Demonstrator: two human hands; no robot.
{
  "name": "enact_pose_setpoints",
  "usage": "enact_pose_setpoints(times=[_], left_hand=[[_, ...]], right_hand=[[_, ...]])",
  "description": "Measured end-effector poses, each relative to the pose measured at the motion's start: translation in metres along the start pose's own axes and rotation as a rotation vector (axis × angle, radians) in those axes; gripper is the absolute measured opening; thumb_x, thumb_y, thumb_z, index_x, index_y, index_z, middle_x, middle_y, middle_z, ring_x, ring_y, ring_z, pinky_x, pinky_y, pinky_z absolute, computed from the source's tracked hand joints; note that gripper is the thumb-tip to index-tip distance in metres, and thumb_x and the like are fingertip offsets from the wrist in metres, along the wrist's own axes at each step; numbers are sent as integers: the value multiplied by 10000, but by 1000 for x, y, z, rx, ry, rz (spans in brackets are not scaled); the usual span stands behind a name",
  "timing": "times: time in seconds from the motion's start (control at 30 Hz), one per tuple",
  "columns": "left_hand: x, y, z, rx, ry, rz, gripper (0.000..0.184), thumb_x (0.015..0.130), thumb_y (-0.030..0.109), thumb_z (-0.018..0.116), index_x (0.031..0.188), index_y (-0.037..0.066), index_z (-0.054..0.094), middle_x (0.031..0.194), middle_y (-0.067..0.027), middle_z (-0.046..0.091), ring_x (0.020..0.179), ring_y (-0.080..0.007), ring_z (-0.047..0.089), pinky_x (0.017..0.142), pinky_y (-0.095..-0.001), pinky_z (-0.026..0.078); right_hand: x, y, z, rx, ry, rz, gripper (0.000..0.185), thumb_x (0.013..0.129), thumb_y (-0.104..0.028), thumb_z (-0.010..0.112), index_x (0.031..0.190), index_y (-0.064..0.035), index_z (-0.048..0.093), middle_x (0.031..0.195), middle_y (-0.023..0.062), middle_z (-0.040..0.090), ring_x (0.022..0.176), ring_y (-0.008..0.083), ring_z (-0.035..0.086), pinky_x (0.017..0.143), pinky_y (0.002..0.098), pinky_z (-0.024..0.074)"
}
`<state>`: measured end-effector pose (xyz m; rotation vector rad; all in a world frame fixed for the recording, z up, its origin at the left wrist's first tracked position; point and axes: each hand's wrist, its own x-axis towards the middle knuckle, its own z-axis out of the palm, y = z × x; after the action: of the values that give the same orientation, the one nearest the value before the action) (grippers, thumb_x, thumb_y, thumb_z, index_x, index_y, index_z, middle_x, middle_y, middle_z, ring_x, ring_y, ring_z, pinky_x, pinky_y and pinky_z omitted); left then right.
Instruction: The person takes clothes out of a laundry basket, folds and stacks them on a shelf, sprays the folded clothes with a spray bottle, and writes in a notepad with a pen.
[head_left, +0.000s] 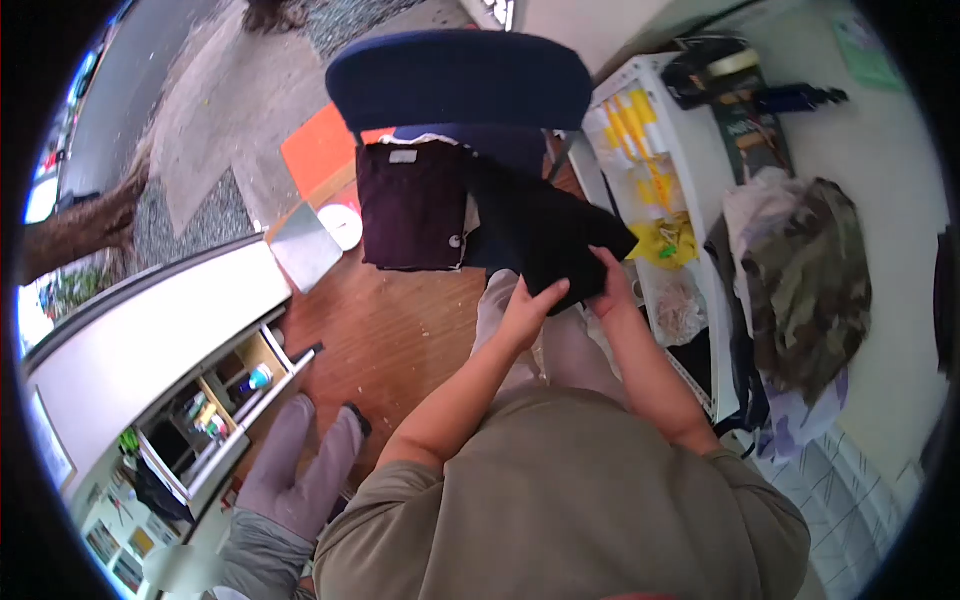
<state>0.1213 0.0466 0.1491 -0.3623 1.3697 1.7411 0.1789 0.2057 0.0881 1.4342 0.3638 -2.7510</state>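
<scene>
A black cloth (545,225) hangs between my hands, its upper left end lying against a blue chair. My left hand (535,308) grips its lower left edge, thumb on top. On the lower right side, my right hand (612,285) is closed on the same cloth, with some fingers hidden behind it. Left of the cloth, a folded dark maroon garment (412,205) with a small pale label lies on the chair seat.
The blue chair's backrest (460,82) stands ahead. A white shelf (650,150) with yellow packages is on the right, beside a camouflage garment (812,285). At the lower left, another person's legs (300,460) show near an open drawer (215,410).
</scene>
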Motion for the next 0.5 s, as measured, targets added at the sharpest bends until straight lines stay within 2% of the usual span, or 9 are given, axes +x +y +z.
enact_pose_setpoints(times=[0.07, 0.17, 0.27, 0.33, 0.37, 0.4, 0.43, 0.47, 0.5], left_hand=[[-11, -24, -34, -38, -357, -141, 589, 817, 126, 716, 1347, 41, 474, 1243, -75, 590, 1126, -205, 577, 979, -349, 449], [-21, -25, -52, 88, -689, -284, 590, 940, 211, 579, 1469, 45, 376, 1444, -174, 463, 1323, -325, 461, 1117, -451, 372], [-10, 7, -18, -670, -501, -573, 609, 991, 381, 494, 1491, 65, 348, 1517, -146, 387, 1375, -339, 394, 1150, -479, 316], [2, 38, 5, -528, -685, -206, 721, 971, 558, 437, 1501, 81, 336, 1532, -114, 374, 1397, -343, 359, 1163, -491, 287], [-24, 93, 62, -488, -950, -234, 808, 935, 607, 466, 1512, 66, 298, 1538, -136, 354, 1402, -329, 348, 1160, -482, 297], [-61, 145, 104, -494, -1154, -237, 899, 900, 656, 496, 1522, 51, 261, 1544, -158, 333, 1406, -316, 337, 1156, -474, 308], [-74, 157, 123, -373, -1106, -157, 882, 878, 604, 567, 1502, 39, 303, 1497, -166, 392, 1356, -314, 399, 1120, -463, 356], [-89, 170, 147, -153, -1076, -51, 832, 849, 501, 632, 1476, 33, 349, 1441, -162, 453, 1302, -309, 458, 1093, -447, 387], [-105, 183, 170, 69, -1041, 46, 791, 820, 399, 697, 1450, 26, 396, 1385, -159, 514, 1248, -304, 516, 1067, -430, 419]], right_hand=[[-42, -34, 32, -80, -35, 32, 435, 873, -202, 625, 1261, -11, 578, 1187, 137, 659, 1074, 257, 651, 970, 397, 514], [-140, -71, 78, -189, -122, -86, 441, 839, -144, 645, 1247, 10, 575, 1161, 140, 663, 1050, 253, 658, 946, 386, 528], [-239, -94, 84, -204, -41, -154, 481, 796, -114, 703, 1247, 6, 585, 1157, 128, 664, 1034, 230, 656, 926, 364, 523], [-321, -111, 76, -244, -117, -395, 513, 779, -109, 721, 1255, 14, 576, 1158, 130, 663, 1031, 231, 654, 919, 361, 522], [-377, -112, 58, -249, -138, -552, 530, 770, -107, 730, 1260, 18, 571, 1158, 131, 662, 1030, 231, 652, 915, 360, 521], [-407, -116, 46, -364, -29, -639, 605, 747, -132, 762, 1289, 27, 545, 1166, 141, 655, 1048, 233, 641, 917, 361, 515], [-433, -120, 32, -458, 136, -769, 704, 721, -173, 802, 1329, 32, 510, 1185, 150, 640, 1074, 231, 625, 934, 353, 500], [-440, -120, -11, -499, 452, -986, 802, 695, -226, 840, 1360, 36, 477, 1206, 149, 622, 1076, 236, 617, 947, 349, 489], [-478, -129, 2, -525, 377, -1028, 828, 694, -241, 856, 1368, 39, 466, 1234, 146, 604, 1075, 242, 612, 960, 354, 481]])
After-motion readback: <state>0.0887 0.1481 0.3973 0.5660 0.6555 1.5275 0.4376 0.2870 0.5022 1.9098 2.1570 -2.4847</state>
